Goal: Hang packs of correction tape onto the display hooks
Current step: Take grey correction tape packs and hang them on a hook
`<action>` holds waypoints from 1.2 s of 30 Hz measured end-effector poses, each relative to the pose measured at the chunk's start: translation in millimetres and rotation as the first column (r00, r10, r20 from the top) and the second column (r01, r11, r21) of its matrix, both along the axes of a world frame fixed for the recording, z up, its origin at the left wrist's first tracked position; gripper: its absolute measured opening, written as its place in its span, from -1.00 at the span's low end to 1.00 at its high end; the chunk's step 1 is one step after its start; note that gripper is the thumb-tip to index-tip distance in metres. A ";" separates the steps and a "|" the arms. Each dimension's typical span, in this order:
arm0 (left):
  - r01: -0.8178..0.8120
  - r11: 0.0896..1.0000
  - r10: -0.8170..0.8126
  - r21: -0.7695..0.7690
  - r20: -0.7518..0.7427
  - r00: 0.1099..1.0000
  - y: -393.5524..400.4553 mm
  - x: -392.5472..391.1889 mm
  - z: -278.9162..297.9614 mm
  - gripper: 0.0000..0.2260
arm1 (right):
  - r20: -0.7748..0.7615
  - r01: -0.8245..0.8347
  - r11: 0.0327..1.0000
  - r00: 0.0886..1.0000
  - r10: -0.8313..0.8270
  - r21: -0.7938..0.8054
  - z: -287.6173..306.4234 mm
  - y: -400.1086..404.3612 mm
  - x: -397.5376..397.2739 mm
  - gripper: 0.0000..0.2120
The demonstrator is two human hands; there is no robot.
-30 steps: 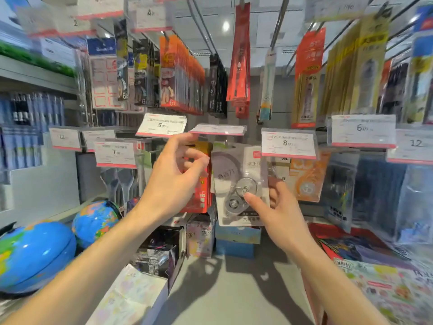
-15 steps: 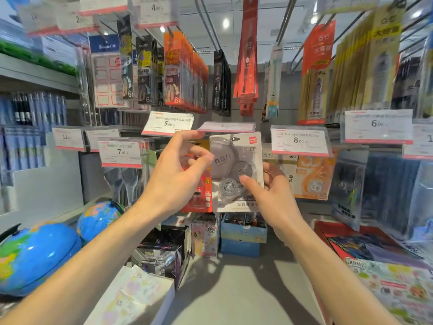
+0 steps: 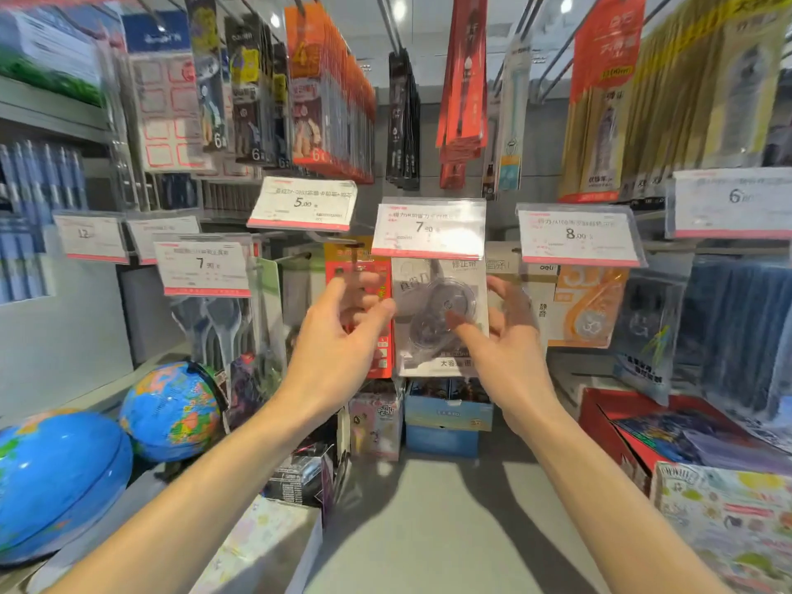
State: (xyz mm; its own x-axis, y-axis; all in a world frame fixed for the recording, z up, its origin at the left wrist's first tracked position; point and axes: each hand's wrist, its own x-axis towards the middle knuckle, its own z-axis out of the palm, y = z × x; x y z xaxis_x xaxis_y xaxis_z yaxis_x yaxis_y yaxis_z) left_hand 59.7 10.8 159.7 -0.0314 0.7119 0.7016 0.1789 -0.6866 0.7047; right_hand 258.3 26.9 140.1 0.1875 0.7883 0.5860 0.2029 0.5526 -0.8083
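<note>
Up close at a stationery display, a clear pack of correction tape hangs beneath a price tag marked 7, its top hidden behind that tag so the hook itself cannot be seen. The left hand is raised just left of the pack, thumb tip at its left edge, fingers loosely curled in front of a red pack; whether it pinches the card is unclear through motion blur. The right hand spreads wide at the pack's right side, thumb laid across the lower front, fingers fanned and blurred. An orange pack hangs to the right under an 8 tag. Two blue globes sit lower left.
</note>
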 end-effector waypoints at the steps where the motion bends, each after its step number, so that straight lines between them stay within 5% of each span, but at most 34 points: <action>1: -0.034 0.999 0.034 -0.003 0.006 0.999 10.4 1.5 -3.9 -0.82 | -0.004 0.005 1.000 1.000 -0.005 0.003 -1.3 2.3 -0.2 -0.50; 12: -0.006 0.998 0.005 -0.060 -0.015 1.000 74.3 43.8 -22.6 -0.39 | 0.042 -0.021 1.000 0.999 0.022 -0.002 -15.5 47.1 -6.3 -0.35; 18: -0.067 0.998 0.067 0.013 -0.020 0.998 96.1 56.7 -28.8 -0.39 | 0.135 0.192 0.973 0.969 -0.209 0.130 -25.7 63.4 -1.6 -0.35; 24: -0.154 0.984 0.161 0.085 -0.078 0.984 108.8 56.5 -32.8 -0.43 | 0.195 0.180 0.979 0.961 -0.196 0.098 -24.8 58.6 0.6 -0.40; 32: -0.154 0.980 0.177 0.124 -0.204 0.963 100.3 45.5 -34.5 -0.44 | 0.198 0.422 0.865 0.855 -0.480 0.272 -23.4 19.7 27.4 -0.72; 36: -0.113 0.988 0.133 0.104 -0.210 0.969 99.0 52.9 -30.4 -0.49 | 0.098 0.412 0.900 0.899 -0.427 0.140 -22.9 21.2 42.9 -0.73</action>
State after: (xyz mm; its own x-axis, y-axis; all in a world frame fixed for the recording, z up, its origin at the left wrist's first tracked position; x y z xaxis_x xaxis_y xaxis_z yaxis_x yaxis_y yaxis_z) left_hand 112.5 109.8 129.2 0.0443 0.6455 0.7624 0.4069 -0.7087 0.5764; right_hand 301.3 48.0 117.2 0.4068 0.5798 0.7060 0.5297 0.4799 -0.6994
